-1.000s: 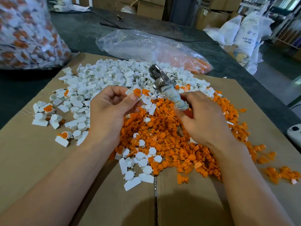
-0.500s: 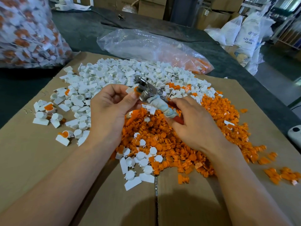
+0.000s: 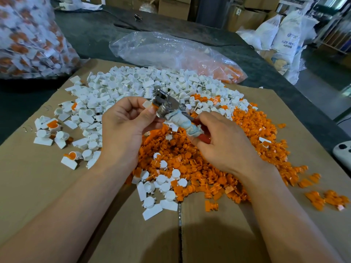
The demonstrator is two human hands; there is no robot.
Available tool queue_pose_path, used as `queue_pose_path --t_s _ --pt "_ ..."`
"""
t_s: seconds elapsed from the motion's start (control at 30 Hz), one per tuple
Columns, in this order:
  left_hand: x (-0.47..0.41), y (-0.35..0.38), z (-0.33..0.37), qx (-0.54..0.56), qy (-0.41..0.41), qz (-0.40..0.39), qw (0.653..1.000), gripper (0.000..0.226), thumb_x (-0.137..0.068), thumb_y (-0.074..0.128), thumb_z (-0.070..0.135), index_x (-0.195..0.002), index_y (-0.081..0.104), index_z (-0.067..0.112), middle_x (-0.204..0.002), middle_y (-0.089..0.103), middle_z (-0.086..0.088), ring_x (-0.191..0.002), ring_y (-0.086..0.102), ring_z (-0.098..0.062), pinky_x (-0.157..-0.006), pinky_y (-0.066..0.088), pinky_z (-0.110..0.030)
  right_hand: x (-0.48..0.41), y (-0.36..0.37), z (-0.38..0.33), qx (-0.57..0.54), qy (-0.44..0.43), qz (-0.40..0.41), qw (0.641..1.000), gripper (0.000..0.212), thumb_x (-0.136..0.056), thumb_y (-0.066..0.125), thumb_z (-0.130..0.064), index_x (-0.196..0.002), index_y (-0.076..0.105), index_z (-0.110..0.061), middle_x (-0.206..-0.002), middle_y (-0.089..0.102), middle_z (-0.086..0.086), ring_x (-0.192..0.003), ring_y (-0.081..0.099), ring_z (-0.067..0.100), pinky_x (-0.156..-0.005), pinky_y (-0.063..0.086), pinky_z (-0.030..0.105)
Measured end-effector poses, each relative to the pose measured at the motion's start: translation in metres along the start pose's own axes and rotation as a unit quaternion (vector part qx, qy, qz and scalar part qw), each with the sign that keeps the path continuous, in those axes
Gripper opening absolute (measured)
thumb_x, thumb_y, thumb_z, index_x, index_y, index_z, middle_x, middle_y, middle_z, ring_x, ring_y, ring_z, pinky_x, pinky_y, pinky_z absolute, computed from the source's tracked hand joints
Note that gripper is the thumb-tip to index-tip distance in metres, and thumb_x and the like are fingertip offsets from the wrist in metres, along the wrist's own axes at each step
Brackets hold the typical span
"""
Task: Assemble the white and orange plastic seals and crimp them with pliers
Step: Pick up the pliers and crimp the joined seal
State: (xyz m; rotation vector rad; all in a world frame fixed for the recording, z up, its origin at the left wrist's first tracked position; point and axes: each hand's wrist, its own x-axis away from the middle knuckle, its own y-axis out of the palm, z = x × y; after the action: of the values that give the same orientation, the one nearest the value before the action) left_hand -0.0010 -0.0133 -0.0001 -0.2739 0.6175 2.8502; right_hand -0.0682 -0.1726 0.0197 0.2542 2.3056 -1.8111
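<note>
Left hand: thumb and forefinger pinch one seal, white tab with orange insert, held above piles. Right hand: fingers curled round handles of pliers, one handle cloth-wrapped, other red. Pliers head against seal; seems to bite it, contact unclear. Below: white pile farther, orange pile nearer, pieces too many to count, on cardboard over desk. Two clear bags: left bag full of white-orange seals; middle bag nearly flat, orange parts at right end.
</note>
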Motion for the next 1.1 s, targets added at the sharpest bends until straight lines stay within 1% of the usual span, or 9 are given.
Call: queue_pose_path --t_s 0.07,0.2,0.37,0.47,0.63,0.77,0.9,1.03,1.1 --pt "0.0001 0.0002 0.0007 0.002 0.003 -0.001 1.0 0.019 -0.084 0.054 -0.008 -0.075 0.056 0.009 -0.06 0.067 0.004 -0.055 0.064 -0.01 -0.053 0.051 -0.018 0.0003 0.0005 -0.0012 -0.027 -0.008 -0.008 1.0 0.024 -0.085 0.055 -0.039 -0.084 0.036 -0.025 -0.073 0.036 -0.013 -0.065 0.034 0.007 -0.054 0.027 0.019" --pt "0.0012 0.0 0.0021 0.0 0.004 0.004 1.0 0.022 -0.085 0.053 -0.009 -0.073 0.055 0.009 -0.06 0.067 0.003 -0.056 0.064 -0.012 -0.051 0.05 -0.018 0.0004 0.0018 -0.003 -0.062 -0.01 -0.017 0.998 0.022 -0.085 0.057 -0.034 -0.081 0.038 -0.024 -0.07 0.038 -0.013 -0.065 0.039 0.003 -0.055 0.029 0.018" --pt "0.0015 0.0001 0.0026 0.0 -0.007 0.019 1.0 0.024 -0.084 0.053 -0.012 -0.071 0.054 0.008 -0.058 0.065 0.001 -0.053 0.062 -0.014 -0.049 0.049 -0.019 0.0005 0.0037 -0.0053 -0.077 -0.006 -0.024 0.997 0.022 -0.086 0.058 -0.03 -0.081 0.037 -0.025 -0.068 0.04 -0.011 -0.062 0.04 0.008 -0.054 0.034 0.03" --pt "0.0022 0.0004 0.0035 -0.004 -0.001 0.019 1.0 0.022 -0.085 0.054 -0.009 -0.072 0.055 0.009 -0.057 0.065 0.001 -0.052 0.062 -0.013 -0.05 0.049 -0.018 0.0004 0.0047 -0.005 -0.062 -0.011 -0.02 0.998 0.019 -0.087 0.056 -0.031 -0.084 0.039 -0.023 -0.071 0.04 -0.011 -0.066 0.04 0.014 -0.056 0.033 0.027" --pt "0.0011 0.0 0.0046 -0.012 0.0 0.014 1.0 0.02 -0.085 0.054 -0.007 -0.073 0.055 0.009 -0.054 0.064 0.004 -0.05 0.061 -0.01 -0.049 0.05 -0.017 -0.0005 0.0059 -0.0007 -0.041 -0.011 -0.032 0.999 0.018 -0.088 0.053 -0.035 -0.094 0.043 -0.022 -0.082 0.041 -0.009 -0.076 0.039 0.012 -0.061 0.028 0.03" --pt "0.0013 0.0001 0.0047 -0.018 0.002 0.005 1.0 0.02 -0.085 0.053 -0.007 -0.072 0.055 0.009 -0.054 0.064 0.003 -0.049 0.061 -0.01 -0.05 0.049 -0.018 -0.0002 0.0057 0.0 -0.048 -0.015 -0.025 0.998 0.018 -0.087 0.053 -0.035 -0.088 0.039 -0.025 -0.074 0.037 -0.014 -0.074 0.038 0.011 -0.059 0.028 0.03" --pt "0.0018 -0.0009 0.0048 -0.016 -0.003 0.006 1.0 0.021 -0.085 0.053 -0.008 -0.072 0.055 0.008 -0.053 0.063 0.002 -0.048 0.061 -0.011 -0.049 0.049 -0.018 0.0002 0.0045 -0.0001 -0.057 -0.018 -0.026 0.998 0.02 -0.087 0.055 -0.033 -0.082 0.038 -0.025 -0.07 0.038 -0.014 -0.065 0.037 0.009 -0.057 0.032 0.021" --pt "0.0017 -0.0012 0.006 -0.016 -0.002 0.005 1.0 0.02 -0.084 0.054 -0.008 -0.072 0.055 0.008 -0.053 0.063 0.002 -0.048 0.061 -0.01 -0.049 0.05 -0.018 0.0004 0.004 -0.0015 -0.08 -0.014 -0.032 0.996 0.02 -0.087 0.057 -0.03 -0.081 0.04 -0.022 -0.066 0.04 -0.011 -0.061 0.04 0.007 -0.053 0.032 0.026" --pt "0.0012 -0.002 0.0059 -0.018 -0.007 0.009 1.0 0.022 -0.084 0.053 -0.009 -0.071 0.054 0.008 -0.053 0.063 0.002 -0.047 0.061 -0.01 -0.049 0.05 -0.018 -0.0005 0.0052 -0.003 -0.084 -0.01 -0.031 0.996 0.019 -0.087 0.057 -0.028 -0.081 0.041 -0.021 -0.066 0.042 -0.01 -0.061 0.042 0.009 -0.054 0.036 0.033"
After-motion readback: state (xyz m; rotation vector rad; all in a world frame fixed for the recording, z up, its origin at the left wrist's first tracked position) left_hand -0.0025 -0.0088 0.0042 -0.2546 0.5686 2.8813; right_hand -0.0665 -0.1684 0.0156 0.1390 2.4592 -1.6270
